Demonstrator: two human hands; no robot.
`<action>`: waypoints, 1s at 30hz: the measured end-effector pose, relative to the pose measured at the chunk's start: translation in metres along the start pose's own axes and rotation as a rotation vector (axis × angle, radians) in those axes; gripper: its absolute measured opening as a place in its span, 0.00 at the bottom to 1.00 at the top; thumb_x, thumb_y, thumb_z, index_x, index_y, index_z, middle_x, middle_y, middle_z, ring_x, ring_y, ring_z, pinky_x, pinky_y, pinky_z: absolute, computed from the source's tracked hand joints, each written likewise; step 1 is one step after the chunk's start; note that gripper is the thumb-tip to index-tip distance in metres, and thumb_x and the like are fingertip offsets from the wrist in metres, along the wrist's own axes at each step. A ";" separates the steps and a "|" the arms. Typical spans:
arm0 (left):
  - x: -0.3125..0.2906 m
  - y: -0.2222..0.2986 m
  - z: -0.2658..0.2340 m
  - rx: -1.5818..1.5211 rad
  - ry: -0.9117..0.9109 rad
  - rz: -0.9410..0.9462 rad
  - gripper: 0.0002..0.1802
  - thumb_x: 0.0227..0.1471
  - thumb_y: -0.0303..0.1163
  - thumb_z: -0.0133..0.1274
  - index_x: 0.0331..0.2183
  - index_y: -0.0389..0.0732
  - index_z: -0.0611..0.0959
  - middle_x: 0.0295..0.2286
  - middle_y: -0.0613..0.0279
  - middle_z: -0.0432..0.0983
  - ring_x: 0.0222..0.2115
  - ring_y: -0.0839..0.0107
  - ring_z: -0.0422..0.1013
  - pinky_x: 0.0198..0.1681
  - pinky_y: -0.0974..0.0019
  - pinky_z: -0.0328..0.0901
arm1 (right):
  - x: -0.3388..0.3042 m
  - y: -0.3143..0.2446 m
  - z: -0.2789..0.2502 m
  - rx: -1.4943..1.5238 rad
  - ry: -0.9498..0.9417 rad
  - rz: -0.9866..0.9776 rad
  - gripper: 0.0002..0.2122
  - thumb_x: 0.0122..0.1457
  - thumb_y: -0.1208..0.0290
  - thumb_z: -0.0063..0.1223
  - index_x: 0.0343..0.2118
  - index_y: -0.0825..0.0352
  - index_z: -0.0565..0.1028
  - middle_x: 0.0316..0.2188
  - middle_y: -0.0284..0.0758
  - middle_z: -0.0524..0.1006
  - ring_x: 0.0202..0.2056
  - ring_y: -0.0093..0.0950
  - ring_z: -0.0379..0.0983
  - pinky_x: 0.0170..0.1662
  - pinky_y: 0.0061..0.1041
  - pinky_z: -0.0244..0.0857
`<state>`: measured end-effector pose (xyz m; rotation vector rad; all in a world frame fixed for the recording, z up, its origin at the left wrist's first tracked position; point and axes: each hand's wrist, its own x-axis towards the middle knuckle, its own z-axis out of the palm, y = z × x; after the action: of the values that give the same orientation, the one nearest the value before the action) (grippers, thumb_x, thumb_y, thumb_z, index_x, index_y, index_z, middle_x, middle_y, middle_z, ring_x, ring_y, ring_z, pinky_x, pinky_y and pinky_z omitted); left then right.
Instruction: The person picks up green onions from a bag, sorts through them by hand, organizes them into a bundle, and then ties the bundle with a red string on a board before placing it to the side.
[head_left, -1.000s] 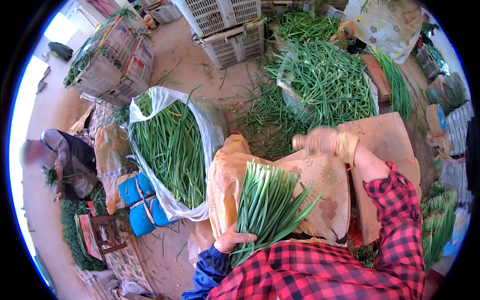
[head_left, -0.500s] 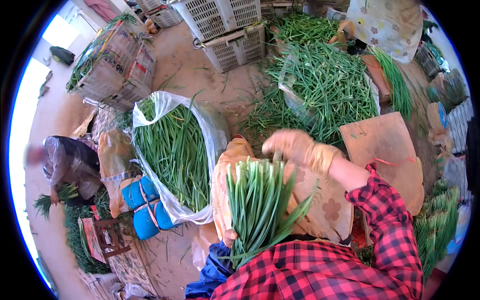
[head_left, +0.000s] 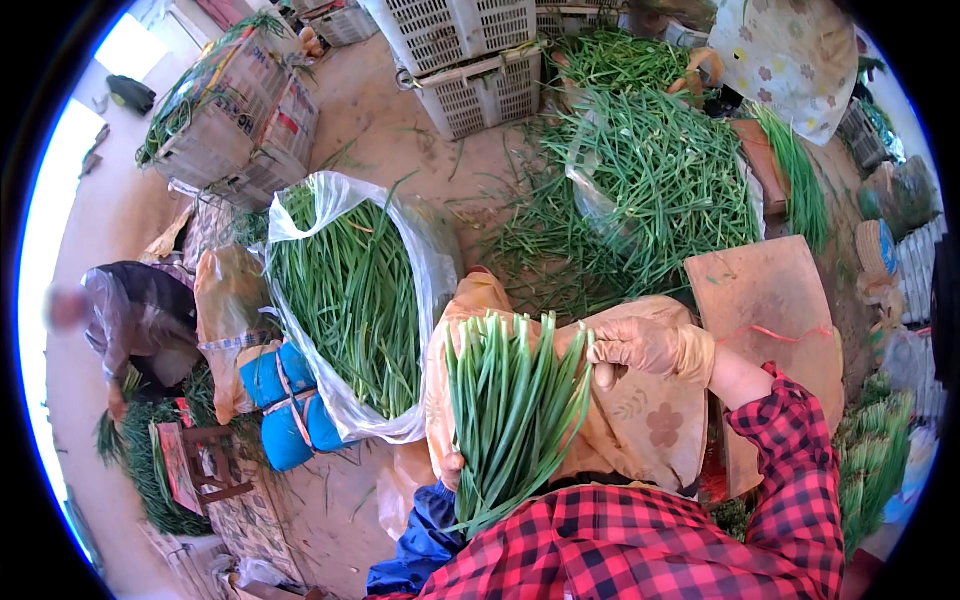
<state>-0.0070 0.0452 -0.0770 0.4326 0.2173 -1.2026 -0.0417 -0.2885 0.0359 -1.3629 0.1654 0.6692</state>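
An upright, fanned-out bunch of chive-like green stalks (head_left: 515, 400) stands against my lap, its pale cut ends at the top. My left hand (head_left: 453, 470) grips it low on its left side; only a thumb shows, the other fingers being hidden behind the leaves. At the bunch's upper right edge is my right hand (head_left: 640, 347), in a tan glove, fingers bent and pinched together against the outermost stalk. An orange-tan apron (head_left: 630, 410) with flower prints covers my legs beneath the bunch.
Ahead left, a clear plastic bag (head_left: 430, 265) is packed with green stalks. A large loose heap (head_left: 670, 190) lies ahead right, near a tan board (head_left: 765, 310). White crates (head_left: 480, 95) stand beyond. A blue tied bundle (head_left: 300, 408) and a bent-over person (head_left: 140, 325) are left.
My right hand has come down and right from above the bunch to its right edge. Stray leaves that leaned out to the right now sit within the bunch. The person at left has lowered a hand.
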 end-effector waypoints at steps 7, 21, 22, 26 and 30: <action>0.003 -0.004 0.009 -0.007 -0.021 0.017 0.39 0.29 0.28 0.60 0.48 0.35 0.65 0.41 0.53 0.68 0.40 0.63 0.68 0.46 0.62 0.61 | 0.007 -0.040 -0.025 -0.935 0.172 -0.460 0.07 0.52 0.70 0.44 0.24 0.68 0.69 0.24 0.31 0.71 0.28 0.26 0.68 0.36 0.25 0.62; 0.032 0.017 0.094 0.709 0.097 -0.150 0.38 0.40 0.32 0.57 0.52 0.38 0.59 0.45 0.59 0.64 0.46 0.70 0.60 0.50 0.67 0.54 | 0.056 -0.001 0.026 0.648 0.039 -0.615 0.51 0.36 0.47 0.59 0.58 0.62 0.39 0.50 0.36 0.61 0.48 0.25 0.61 0.53 0.23 0.51; 0.031 0.013 0.107 0.866 0.132 0.154 0.38 0.42 0.32 0.55 0.53 0.38 0.56 0.47 0.59 0.62 0.48 0.70 0.57 0.51 0.68 0.51 | 0.059 -0.008 0.026 0.600 0.026 -0.634 0.52 0.34 0.48 0.61 0.58 0.62 0.40 0.51 0.35 0.61 0.49 0.25 0.60 0.54 0.23 0.49; 0.023 0.008 0.126 1.231 0.118 0.474 0.34 0.49 0.30 0.47 0.55 0.38 0.52 0.49 0.58 0.58 0.51 0.71 0.53 0.53 0.69 0.46 | 0.061 -0.015 0.022 0.478 0.035 -0.696 0.52 0.35 0.51 0.62 0.58 0.62 0.38 0.55 0.36 0.52 0.54 0.28 0.51 0.56 0.26 0.43; 0.031 -0.003 0.128 1.277 0.194 0.428 0.27 0.50 0.28 0.45 0.52 0.36 0.58 0.46 0.58 0.62 0.48 0.73 0.57 0.51 0.71 0.50 | 0.043 -0.037 0.023 0.328 0.049 -0.747 0.55 0.31 0.52 0.65 0.58 0.61 0.37 0.58 0.37 0.43 0.58 0.33 0.42 0.57 0.29 0.39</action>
<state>-0.0069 -0.0380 0.0257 1.6155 -0.5105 -0.7393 0.0062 -0.2538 0.0515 -1.0157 -0.1875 -0.0227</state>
